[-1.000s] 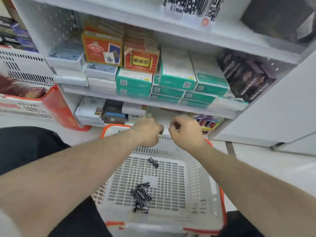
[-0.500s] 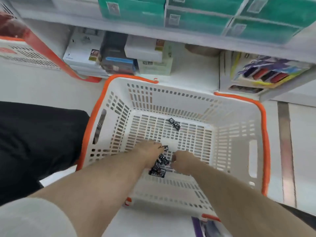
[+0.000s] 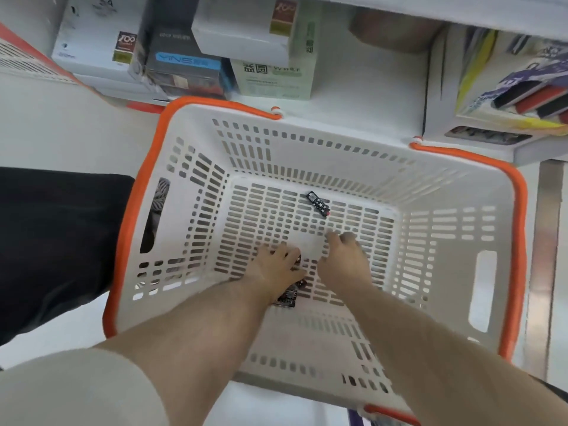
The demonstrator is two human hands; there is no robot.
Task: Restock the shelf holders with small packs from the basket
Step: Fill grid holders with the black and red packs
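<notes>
head view: both hands are down in the white basket to gather stock. left hand curls over the heaped small packs; right hand reaches loose-fingered toward a stray pack at 12 o'clock.

Black packs (perhaps several) in basket.

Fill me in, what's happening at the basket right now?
A person is restocking from a white basket with an orange rim that sits on the floor in front of a low shelf of boxes. Both hands are down on the basket floor. The left hand lies over a small cluster of dark packs; whether it grips any is hidden. The right hand rests beside it, seemingly empty. One more dark pack lies alone nearer the shelf.
</notes>
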